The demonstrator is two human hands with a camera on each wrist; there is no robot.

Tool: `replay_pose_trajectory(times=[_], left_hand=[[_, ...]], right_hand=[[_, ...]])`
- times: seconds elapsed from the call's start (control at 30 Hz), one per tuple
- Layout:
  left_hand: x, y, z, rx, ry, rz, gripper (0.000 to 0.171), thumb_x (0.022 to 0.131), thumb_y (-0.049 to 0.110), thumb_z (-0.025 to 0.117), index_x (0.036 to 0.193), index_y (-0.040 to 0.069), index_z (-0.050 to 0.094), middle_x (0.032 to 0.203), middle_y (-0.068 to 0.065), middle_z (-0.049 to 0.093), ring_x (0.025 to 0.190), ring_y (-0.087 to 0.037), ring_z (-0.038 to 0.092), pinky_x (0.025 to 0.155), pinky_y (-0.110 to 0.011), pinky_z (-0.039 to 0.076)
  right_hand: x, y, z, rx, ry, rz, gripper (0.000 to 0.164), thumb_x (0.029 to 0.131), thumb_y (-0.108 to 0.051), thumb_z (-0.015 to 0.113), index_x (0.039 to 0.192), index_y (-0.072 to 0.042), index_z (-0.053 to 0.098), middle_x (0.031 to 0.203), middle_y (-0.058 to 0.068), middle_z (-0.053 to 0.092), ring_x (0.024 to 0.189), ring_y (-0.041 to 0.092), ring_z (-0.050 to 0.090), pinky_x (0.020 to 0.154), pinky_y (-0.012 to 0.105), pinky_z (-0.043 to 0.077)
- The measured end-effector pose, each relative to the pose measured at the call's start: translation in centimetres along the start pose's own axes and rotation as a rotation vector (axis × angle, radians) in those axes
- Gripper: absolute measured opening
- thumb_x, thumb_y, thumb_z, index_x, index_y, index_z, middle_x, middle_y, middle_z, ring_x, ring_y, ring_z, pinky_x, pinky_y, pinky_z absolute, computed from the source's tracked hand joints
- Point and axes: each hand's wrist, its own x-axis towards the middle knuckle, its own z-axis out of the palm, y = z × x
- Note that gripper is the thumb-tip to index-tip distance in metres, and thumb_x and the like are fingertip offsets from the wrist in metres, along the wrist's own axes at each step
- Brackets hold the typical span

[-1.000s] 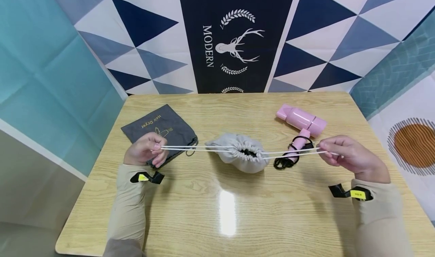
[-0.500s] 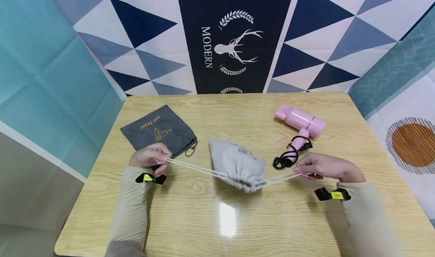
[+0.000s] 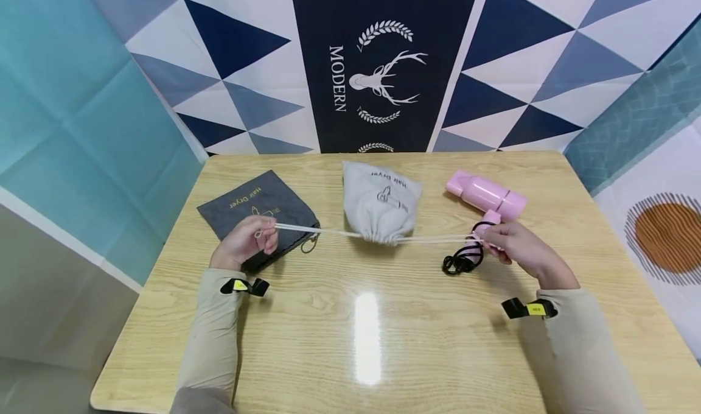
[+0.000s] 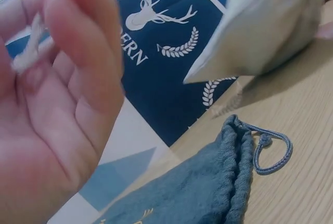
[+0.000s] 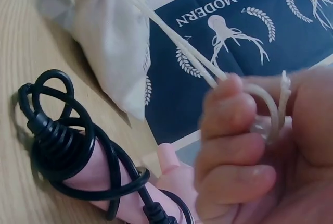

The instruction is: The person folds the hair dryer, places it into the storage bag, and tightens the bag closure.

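Note:
A light grey drawstring bag (image 3: 378, 201) printed "Hair Dryer" hangs at the back middle of the table, its gathered mouth toward me. White drawstrings run out of both sides of the mouth, pulled taut. My left hand (image 3: 246, 240) pinches the left drawstring (image 3: 314, 229), its knotted end showing in the palm in the left wrist view. My right hand (image 3: 520, 249) grips the right drawstring (image 3: 438, 239), with a loop and end of it curling by the thumb (image 5: 276, 104). The bag's mouth is drawn nearly closed, and what is inside is hidden.
A dark grey "Hair Dryer" pouch (image 3: 263, 201) lies flat at the back left, partly under my left hand. At the back right lies a pink hair dryer (image 3: 490, 196), its black cord (image 3: 462, 260) wound about the handle. Patterned cloth hangs behind the table (image 3: 306, 341).
The bag's mouth has drawn closed from a visible dark opening. The bag dipped toward me, then swung up toward the back. My right hand has moved inward to the left, the drawstrings still held.

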Motion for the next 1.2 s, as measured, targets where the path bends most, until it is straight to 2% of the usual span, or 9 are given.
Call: replay_pose_trajectory(times=[0.2, 0.37, 0.57, 0.7, 0.8, 0.9, 1.07, 1.13, 1.2], left_hand=[[1.4, 0.2, 1.4, 0.076, 0.272, 0.033, 0.037, 0.102, 0.006, 0.032, 0.068, 0.011, 0.044, 0.064, 0.005, 0.055, 0.059, -0.008, 0.050, 0.059, -0.021, 0.041], [2.6, 0.4, 2.8, 0.127, 0.414, 0.087, 0.034, 0.104, 0.012, 0.040, 0.072, 0.011, 0.052, 0.081, 0.005, 0.062, 0.072, -0.008, 0.056, 0.066, -0.022, 0.044], [3.8, 1.1, 4.6, 0.048, 0.440, 0.255, 0.038, 0.104, 0.013, 0.040, 0.068, 0.009, 0.048, 0.106, 0.001, 0.065, 0.095, -0.011, 0.063, 0.085, -0.027, 0.051], [4.7, 1.4, 5.8, -0.110, 0.398, 0.344, 0.042, 0.106, 0.011, 0.036, 0.067, 0.009, 0.053, 0.106, -0.003, 0.071, 0.101, -0.016, 0.065, 0.094, -0.030, 0.049], [5.6, 1.5, 6.5, -0.236, 0.374, 0.366, 0.047, 0.106, 0.010, 0.030, 0.070, 0.009, 0.061, 0.102, -0.004, 0.074, 0.104, -0.018, 0.067, 0.097, -0.031, 0.047], [6.4, 1.5, 7.2, -0.326, 0.365, 0.356, 0.050, 0.105, 0.011, 0.025, 0.067, 0.012, 0.056, 0.098, -0.002, 0.075, 0.104, -0.019, 0.067, 0.097, -0.031, 0.045], [7.5, 1.5, 8.0, -0.396, 0.362, 0.339, 0.049, 0.105, 0.014, 0.021, 0.060, 0.014, 0.042, 0.089, 0.001, 0.070, 0.097, -0.017, 0.065, 0.097, -0.032, 0.042], [7.9, 1.4, 8.2, -0.434, 0.365, 0.334, 0.051, 0.105, 0.016, 0.021, 0.060, 0.015, 0.044, 0.086, 0.002, 0.067, 0.095, -0.016, 0.065, 0.098, -0.033, 0.041], [8.3, 1.3, 8.4, -0.472, 0.373, 0.328, 0.051, 0.106, 0.017, 0.021, 0.060, 0.015, 0.044, 0.083, 0.003, 0.064, 0.090, -0.016, 0.064, 0.098, -0.032, 0.041]], right_hand=[[0.6, -0.2, 0.0, 0.158, 0.206, 0.021, 0.037, 0.103, -0.031, 0.048, 0.071, -0.019, 0.061, 0.061, -0.011, 0.051, 0.056, 0.004, 0.045, 0.050, 0.023, 0.037], [1.0, -0.8, 0.6, 0.419, 0.327, -0.063, 0.036, 0.102, -0.023, 0.052, 0.069, -0.017, 0.066, 0.061, -0.009, 0.056, 0.056, 0.002, 0.048, 0.050, 0.019, 0.037], [1.1, -1.7, 0.9, 0.677, 0.378, -0.153, 0.032, 0.100, -0.019, 0.055, 0.072, -0.009, 0.067, 0.064, -0.005, 0.059, 0.057, 0.005, 0.053, 0.050, 0.017, 0.042], [1.7, -2.3, 1.3, 0.929, 0.373, -0.263, 0.029, 0.098, -0.015, 0.057, 0.074, -0.002, 0.065, 0.068, 0.002, 0.061, 0.064, 0.011, 0.059, 0.057, 0.021, 0.050], [2.4, -2.7, 1.7, 1.135, 0.299, -0.375, 0.032, 0.100, -0.011, 0.052, 0.073, 0.003, 0.063, 0.075, 0.009, 0.067, 0.074, 0.018, 0.066, 0.069, 0.026, 0.055], [3.0, -2.8, 2.0, 1.362, 0.117, -0.434, 0.040, 0.104, -0.013, 0.041, 0.076, 0.007, 0.061, 0.093, 0.019, 0.072, 0.093, 0.027, 0.070, 0.085, 0.034, 0.055], [4.0, -2.4, 2.3, 1.763, -0.224, -0.368, 0.052, 0.107, -0.024, 0.029, 0.106, 0.018, 0.060, 0.116, 0.034, 0.064, 0.119, 0.045, 0.059, 0.103, 0.050, 0.046], [4.2, -2.4, 2.6, 1.837, -0.258, -0.339, 0.052, 0.107, -0.026, 0.029, 0.109, 0.018, 0.058, 0.112, 0.034, 0.064, 0.117, 0.046, 0.058, 0.104, 0.053, 0.044], [4.5, -2.5, 3.1, 1.853, -0.233, -0.322, 0.048, 0.106, -0.025, 0.032, 0.101, 0.015, 0.059, 0.101, 0.031, 0.066, 0.106, 0.043, 0.062, 0.102, 0.054, 0.044]])
